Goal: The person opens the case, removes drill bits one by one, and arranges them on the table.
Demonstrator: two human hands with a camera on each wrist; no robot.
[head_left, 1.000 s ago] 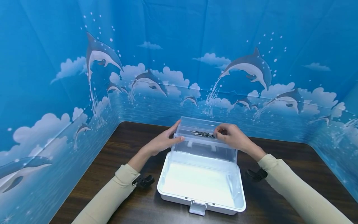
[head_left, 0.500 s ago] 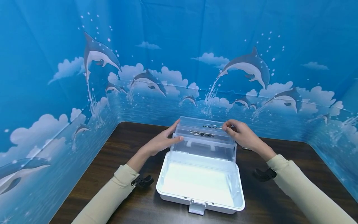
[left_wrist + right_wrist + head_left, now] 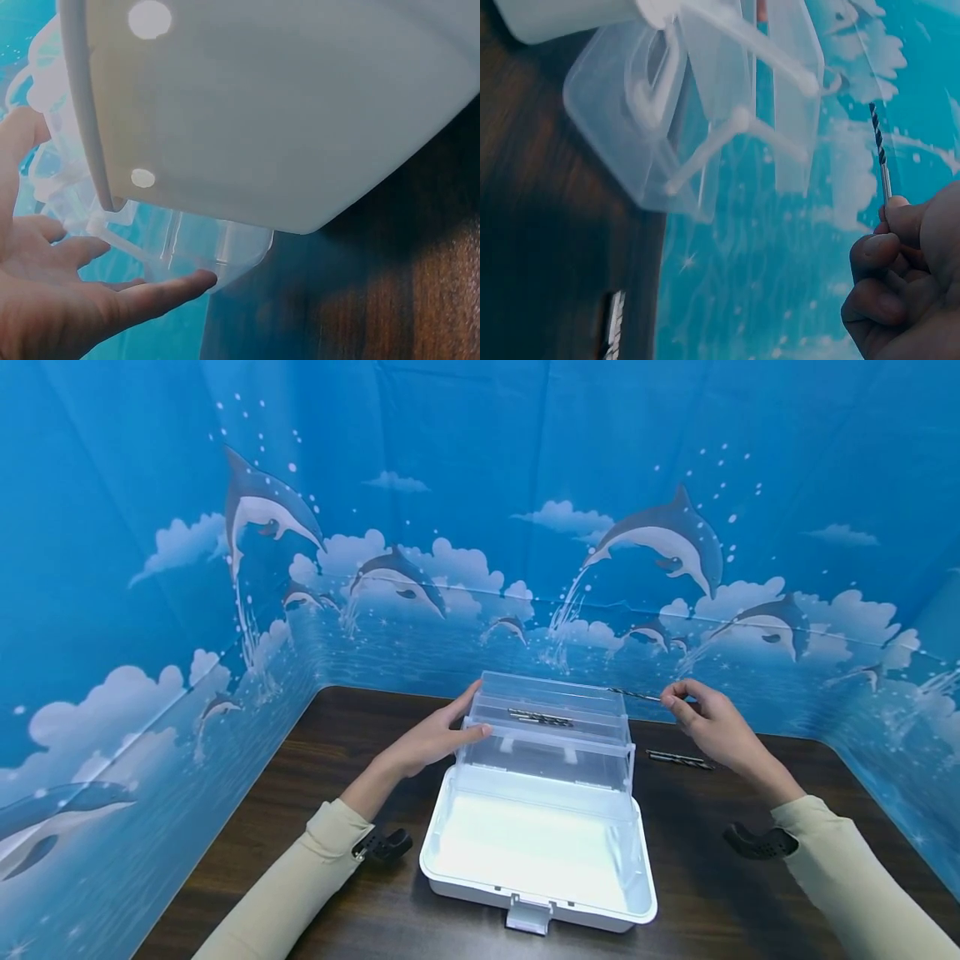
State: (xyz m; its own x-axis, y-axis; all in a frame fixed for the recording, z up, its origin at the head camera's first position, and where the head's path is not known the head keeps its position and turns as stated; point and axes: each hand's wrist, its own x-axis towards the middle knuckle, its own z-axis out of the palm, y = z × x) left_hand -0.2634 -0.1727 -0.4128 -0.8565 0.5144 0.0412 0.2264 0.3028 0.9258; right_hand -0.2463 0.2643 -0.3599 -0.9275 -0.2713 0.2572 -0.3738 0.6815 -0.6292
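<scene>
A white toolbox [image 3: 536,897] stands unfolded on the table, its clear tiered trays [image 3: 547,763] raised at the back. My left hand [image 3: 431,745] rests at their left side, thumb over a tray edge, fingers fairly straight; in the left wrist view some fingers [image 3: 169,294] are spread beside the clear plastic. My right hand [image 3: 708,718] pinches a thin dark drill bit [image 3: 636,694] by its shiny shank, right of the trays and above the table. Several drill bits [image 3: 540,718] lie together in a tray. More drill bits [image 3: 678,760] lie on the table below my right hand.
The dark wooden table [image 3: 300,860] meets a blue dolphin-print curtain [image 3: 420,652] at its back and sides. A clear latch [image 3: 528,916] hangs from the toolbox front. Black straps with a camera sit on both wrists.
My right hand has moved from over the trays to the right, carrying the drill bit out past their edge. Drill bits on the table have come into sight. The left hand keeps its place.
</scene>
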